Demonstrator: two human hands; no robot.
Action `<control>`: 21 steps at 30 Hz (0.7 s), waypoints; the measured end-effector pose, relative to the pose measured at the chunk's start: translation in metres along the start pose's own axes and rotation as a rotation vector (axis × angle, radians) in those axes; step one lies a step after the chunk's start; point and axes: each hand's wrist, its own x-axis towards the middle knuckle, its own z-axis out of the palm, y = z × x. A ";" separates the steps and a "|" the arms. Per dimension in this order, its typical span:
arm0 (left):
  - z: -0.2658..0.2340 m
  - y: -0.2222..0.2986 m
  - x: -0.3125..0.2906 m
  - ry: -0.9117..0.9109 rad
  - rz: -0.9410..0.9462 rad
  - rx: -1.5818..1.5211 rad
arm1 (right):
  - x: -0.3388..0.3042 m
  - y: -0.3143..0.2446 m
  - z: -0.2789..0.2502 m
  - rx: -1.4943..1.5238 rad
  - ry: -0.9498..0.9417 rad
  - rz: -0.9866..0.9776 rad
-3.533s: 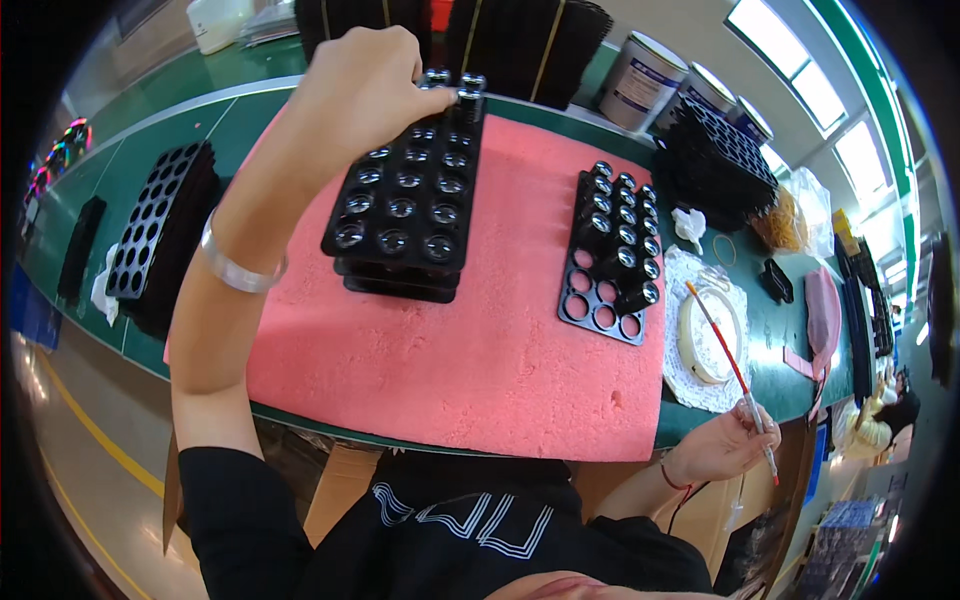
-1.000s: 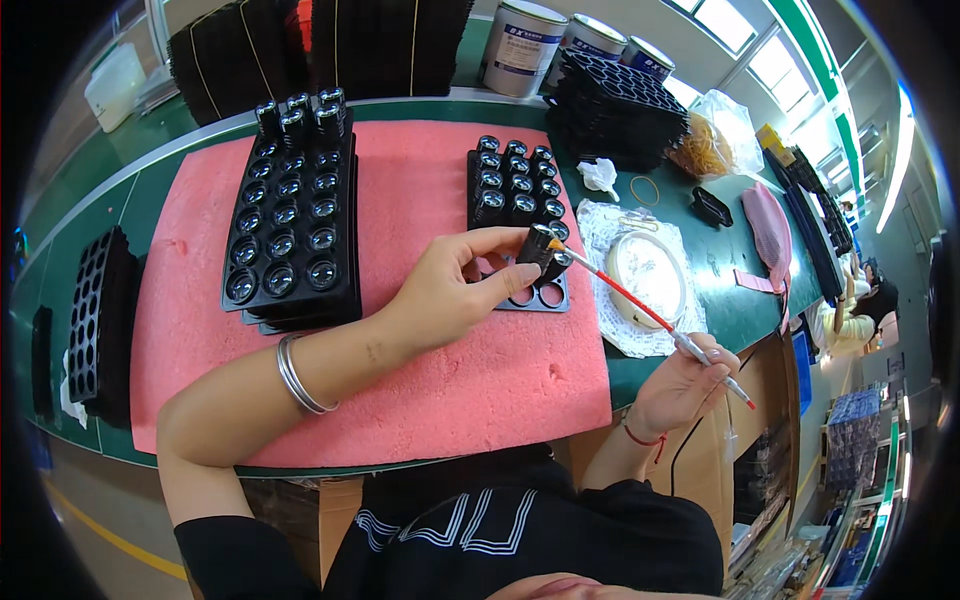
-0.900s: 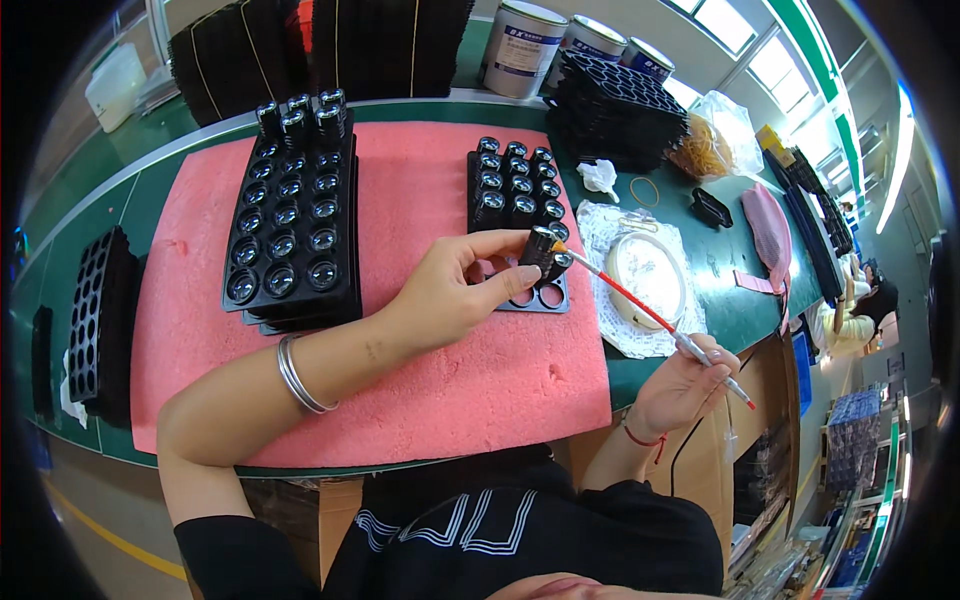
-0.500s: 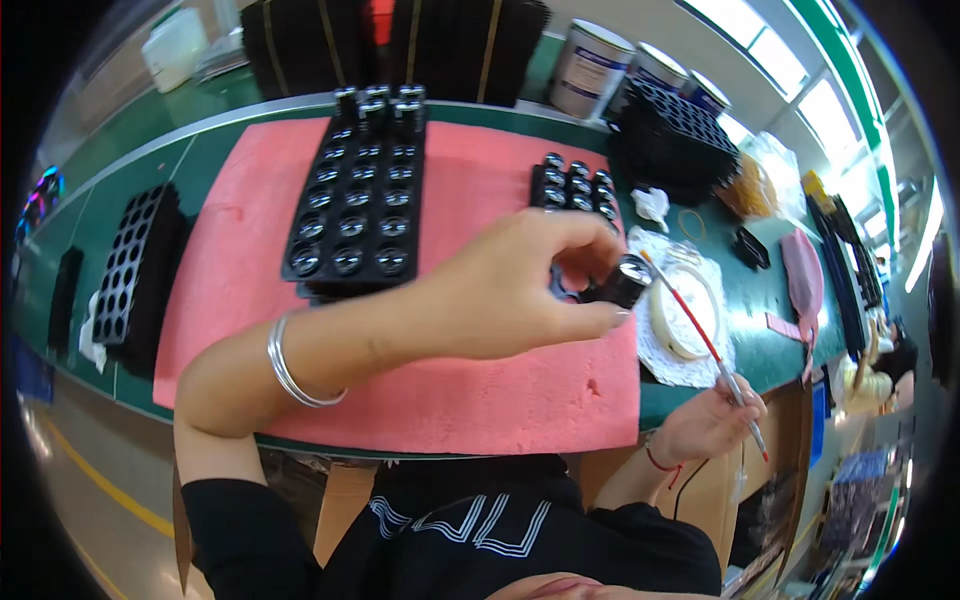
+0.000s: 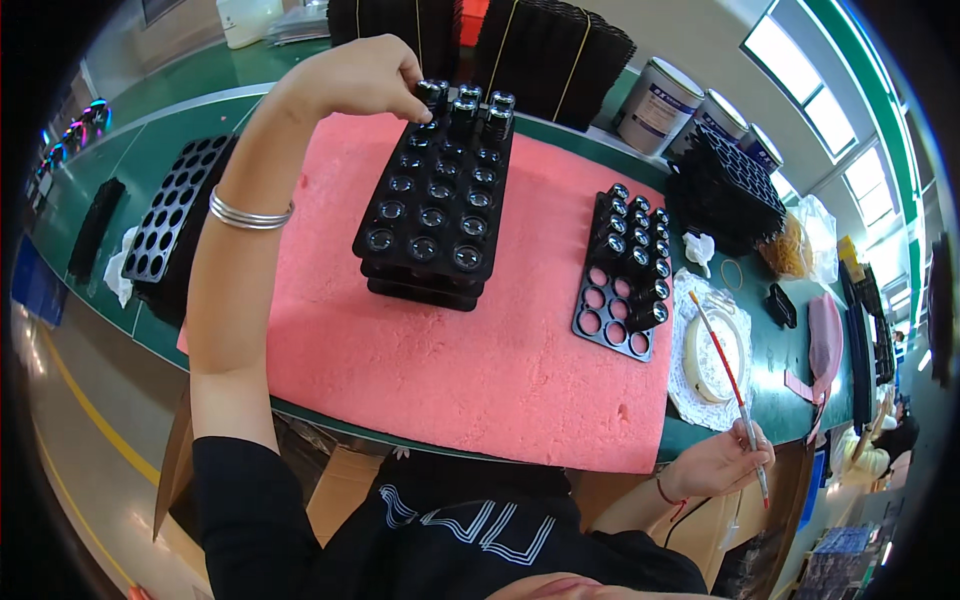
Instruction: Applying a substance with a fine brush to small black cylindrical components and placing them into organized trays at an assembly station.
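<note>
My left hand point(image 5: 375, 80) reaches to the far left corner of a tall black tray point(image 5: 398, 240). Its thumb and fingers close around a black lens barrel point(image 5: 432, 93) standing there, though the fingers partly hide it. Several glossy lens-topped pieces fill the tray's holes. At the lower right, my right hand point(image 5: 722, 462) grips a thin brush point(image 5: 726, 365) with a red-and-silver handle. The brush points up and away, its tip over the edge of a round white dish point(image 5: 722, 345) on crumpled white sheeting point(image 5: 690, 405).
Both trays stand on a pink foam mat point(image 5: 450, 385). A smaller black tray point(image 5: 583, 325) holds several lens barrels, its near holes partly vacant. Paint cans point(image 5: 660, 105), stacked black trays point(image 5: 725, 190) and bundled black sheets point(image 5: 545, 60) line the back. Another holed tray point(image 5: 150, 262) stands left.
My left hand has swung from beside the dish, where it held a lens barrel, to the tall tray's far left corner. The right hand still holds the brush. The whole view has shifted.
</note>
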 end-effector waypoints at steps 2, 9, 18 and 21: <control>0.004 0.000 0.004 -0.072 -0.063 0.069 | 0.001 0.000 -0.001 -0.017 -0.016 -0.018; 0.020 -0.007 0.010 0.026 -0.078 0.138 | 0.001 -0.001 0.001 0.018 -0.007 0.010; 0.009 0.034 -0.018 0.317 -0.021 0.361 | 0.002 0.005 -0.014 0.108 -0.039 -0.014; 0.027 0.099 -0.042 0.305 0.217 0.190 | 0.002 0.005 -0.014 0.139 -0.018 -0.007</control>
